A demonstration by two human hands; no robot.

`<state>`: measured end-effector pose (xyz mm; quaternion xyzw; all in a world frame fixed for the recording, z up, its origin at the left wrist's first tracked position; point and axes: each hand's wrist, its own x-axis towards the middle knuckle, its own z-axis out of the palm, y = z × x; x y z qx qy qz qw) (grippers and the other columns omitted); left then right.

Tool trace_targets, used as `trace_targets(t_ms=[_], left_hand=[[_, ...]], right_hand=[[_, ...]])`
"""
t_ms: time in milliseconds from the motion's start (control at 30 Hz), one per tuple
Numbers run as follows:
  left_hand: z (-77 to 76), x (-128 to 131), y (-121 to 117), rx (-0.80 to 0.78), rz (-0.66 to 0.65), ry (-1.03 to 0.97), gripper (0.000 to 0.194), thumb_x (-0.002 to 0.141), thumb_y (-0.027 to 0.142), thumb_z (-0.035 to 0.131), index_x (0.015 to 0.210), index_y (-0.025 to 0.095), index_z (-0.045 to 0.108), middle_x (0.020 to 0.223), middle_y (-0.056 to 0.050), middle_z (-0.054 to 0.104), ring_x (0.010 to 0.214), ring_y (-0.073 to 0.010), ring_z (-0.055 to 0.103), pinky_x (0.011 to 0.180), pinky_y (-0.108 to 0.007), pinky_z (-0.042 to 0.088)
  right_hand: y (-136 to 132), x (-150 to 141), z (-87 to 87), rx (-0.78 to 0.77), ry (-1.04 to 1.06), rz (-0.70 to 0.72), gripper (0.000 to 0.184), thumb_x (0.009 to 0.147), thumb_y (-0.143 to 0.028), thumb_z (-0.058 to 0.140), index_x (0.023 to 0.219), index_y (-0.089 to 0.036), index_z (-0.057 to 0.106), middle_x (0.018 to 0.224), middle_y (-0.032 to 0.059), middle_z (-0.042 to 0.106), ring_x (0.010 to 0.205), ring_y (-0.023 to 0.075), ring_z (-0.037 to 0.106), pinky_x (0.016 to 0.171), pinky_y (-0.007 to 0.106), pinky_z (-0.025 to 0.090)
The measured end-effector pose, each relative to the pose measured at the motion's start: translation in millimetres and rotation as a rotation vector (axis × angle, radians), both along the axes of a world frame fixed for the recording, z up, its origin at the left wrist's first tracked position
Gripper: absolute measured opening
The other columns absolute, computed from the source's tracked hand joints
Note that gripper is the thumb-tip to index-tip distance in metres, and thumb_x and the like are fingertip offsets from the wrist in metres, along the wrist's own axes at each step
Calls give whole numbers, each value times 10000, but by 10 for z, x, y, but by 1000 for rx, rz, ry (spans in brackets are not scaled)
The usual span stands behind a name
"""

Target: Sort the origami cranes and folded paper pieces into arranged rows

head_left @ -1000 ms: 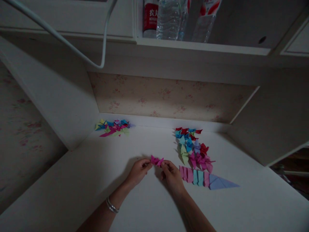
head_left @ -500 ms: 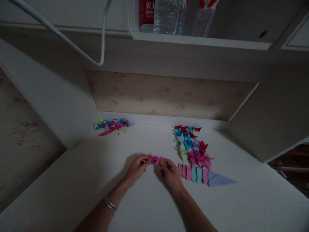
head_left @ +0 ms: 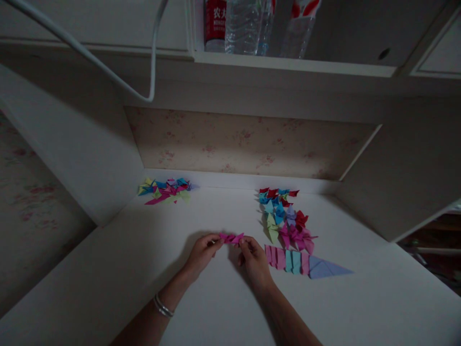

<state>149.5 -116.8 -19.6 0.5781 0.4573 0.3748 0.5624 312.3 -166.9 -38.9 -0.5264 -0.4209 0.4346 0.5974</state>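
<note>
A small magenta folded paper piece is held just above the white desk, between both hands. My left hand, with silver bangles on its wrist, pinches the left end. The right end is gripped by the fingertips of my right hand. Close to the right hand lies a row of pink and teal folded papers, with a lilac paper triangle at its right end. Behind that row sits a cluster of folded paper shapes in red, blue, green and magenta.
Another pile of coloured folded papers lies at the back left of the desk. Above, a shelf holds clear plastic bottles and a red-labelled one. A white cable or tube hangs down at upper left.
The magenta paper looks slightly longer between my fingers, its left end moved a little left with my left hand. The whole view has shifted slightly.
</note>
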Motion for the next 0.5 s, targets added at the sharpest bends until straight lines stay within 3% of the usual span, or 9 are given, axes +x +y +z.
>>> trace_targets(t_ms=[500], left_hand=[[-2, 22, -4, 47, -21, 45, 502, 748, 577, 589, 931, 116, 667, 554, 67, 410, 499, -86, 320, 459, -212, 238]], right_hand=[[21, -24, -30, -7, 2, -3, 417, 812, -582, 561, 868, -170, 592, 688, 13, 625, 415, 76, 456, 392, 215, 313]])
